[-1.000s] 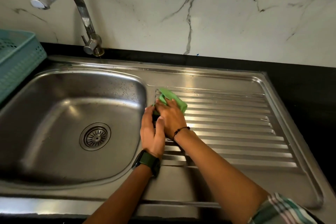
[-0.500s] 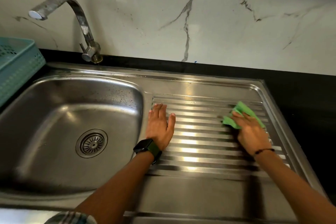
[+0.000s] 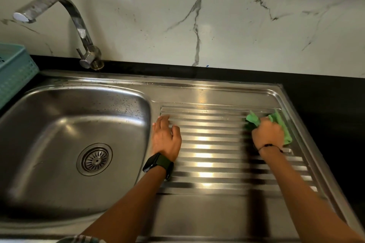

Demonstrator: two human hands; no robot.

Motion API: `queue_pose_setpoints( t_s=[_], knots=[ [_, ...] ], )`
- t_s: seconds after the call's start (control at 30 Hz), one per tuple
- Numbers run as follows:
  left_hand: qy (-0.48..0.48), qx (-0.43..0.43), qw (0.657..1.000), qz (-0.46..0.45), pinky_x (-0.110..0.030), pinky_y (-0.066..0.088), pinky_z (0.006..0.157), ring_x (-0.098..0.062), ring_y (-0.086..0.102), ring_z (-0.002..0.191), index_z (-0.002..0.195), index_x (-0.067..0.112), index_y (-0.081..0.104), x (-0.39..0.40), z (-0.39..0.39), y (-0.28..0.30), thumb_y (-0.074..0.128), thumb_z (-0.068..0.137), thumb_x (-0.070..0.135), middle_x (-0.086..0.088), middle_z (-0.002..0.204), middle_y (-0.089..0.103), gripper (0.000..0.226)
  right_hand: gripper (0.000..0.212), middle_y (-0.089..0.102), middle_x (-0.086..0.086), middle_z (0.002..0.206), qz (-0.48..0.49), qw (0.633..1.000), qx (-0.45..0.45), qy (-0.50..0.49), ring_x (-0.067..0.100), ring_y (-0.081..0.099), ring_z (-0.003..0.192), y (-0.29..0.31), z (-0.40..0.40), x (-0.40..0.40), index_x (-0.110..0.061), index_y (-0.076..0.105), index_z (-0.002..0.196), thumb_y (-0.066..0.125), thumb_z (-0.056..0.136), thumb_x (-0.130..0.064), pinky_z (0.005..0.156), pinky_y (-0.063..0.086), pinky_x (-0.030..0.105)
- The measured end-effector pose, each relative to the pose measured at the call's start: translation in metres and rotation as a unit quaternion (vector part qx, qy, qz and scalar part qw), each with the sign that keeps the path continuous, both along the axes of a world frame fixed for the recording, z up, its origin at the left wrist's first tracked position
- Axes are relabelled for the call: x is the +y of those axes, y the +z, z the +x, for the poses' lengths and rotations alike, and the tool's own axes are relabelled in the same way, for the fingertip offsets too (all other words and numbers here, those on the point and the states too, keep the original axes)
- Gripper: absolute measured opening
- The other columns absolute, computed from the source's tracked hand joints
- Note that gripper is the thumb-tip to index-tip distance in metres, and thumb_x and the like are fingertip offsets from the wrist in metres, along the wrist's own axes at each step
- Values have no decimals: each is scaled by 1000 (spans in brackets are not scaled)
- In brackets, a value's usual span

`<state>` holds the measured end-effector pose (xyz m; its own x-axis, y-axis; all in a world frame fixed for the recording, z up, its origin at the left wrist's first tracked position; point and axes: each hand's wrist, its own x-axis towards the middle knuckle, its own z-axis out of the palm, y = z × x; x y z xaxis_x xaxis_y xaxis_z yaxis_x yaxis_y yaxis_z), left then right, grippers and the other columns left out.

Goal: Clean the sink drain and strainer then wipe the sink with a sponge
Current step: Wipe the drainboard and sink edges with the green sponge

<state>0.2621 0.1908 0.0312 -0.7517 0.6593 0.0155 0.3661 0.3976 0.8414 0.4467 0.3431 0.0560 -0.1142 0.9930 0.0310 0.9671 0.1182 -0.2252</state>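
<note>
A steel sink [image 3: 59, 124] fills the left side, with its round strainer [image 3: 94, 159] seated in the drain at the bottom of the basin. To its right lies the ribbed drainboard [image 3: 213, 150]. My right hand [image 3: 267, 134] presses a green sponge [image 3: 280, 124] against the far right end of the ribs, fingers closed over it. My left hand [image 3: 166, 139], with a dark watch on the wrist, rests flat and open on the drainboard's left edge beside the basin.
A curved steel tap [image 3: 79, 29] stands behind the basin, spout turned left. A teal plastic basket [image 3: 13, 73] sits at the left edge. Black countertop [image 3: 325, 108] borders the sink on the right and back, under a marble wall.
My right hand has carried the sponge from beside the basin across the ribs to the drainboard's far right. My left hand let go and laid itself flat by the basin.
</note>
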Motion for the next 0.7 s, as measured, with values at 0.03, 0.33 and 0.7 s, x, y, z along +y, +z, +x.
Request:
queue_pose_setpoints(
  t_s=[0.03, 0.33, 0.7],
  knots=[
    [4, -15, 1000, 9, -38, 37, 106, -29, 46, 122, 134, 7, 42, -1, 0, -1, 40, 92, 16, -15, 135, 48, 44, 25, 63, 31, 102, 6, 1000, -2, 22, 42, 56, 101, -3, -16, -12, 9, 56, 105, 45, 84, 2, 84, 46, 45],
    [83, -117, 983, 115, -31, 41, 99, -26, 52, 119, 135, 9, 43, -4, -6, 2, 37, 76, 29, -13, 132, 55, 63, 39, 41, 9, 143, -22, 909, 0, 416, 28, 29, 135, -26, -158, -95, -13, 39, 135, 35, 96, -20, 117, 15, 42],
    [49, -89, 991, 88, -29, 35, 98, -24, 48, 123, 138, 13, 38, -6, -10, -8, 36, 80, 39, -11, 138, 49, 64, 51, 47, 8, 142, 19, 900, 38, 434, 26, 37, 134, -27, -115, -57, -13, 49, 130, 55, 81, -3, 118, 20, 38]
  ],
)
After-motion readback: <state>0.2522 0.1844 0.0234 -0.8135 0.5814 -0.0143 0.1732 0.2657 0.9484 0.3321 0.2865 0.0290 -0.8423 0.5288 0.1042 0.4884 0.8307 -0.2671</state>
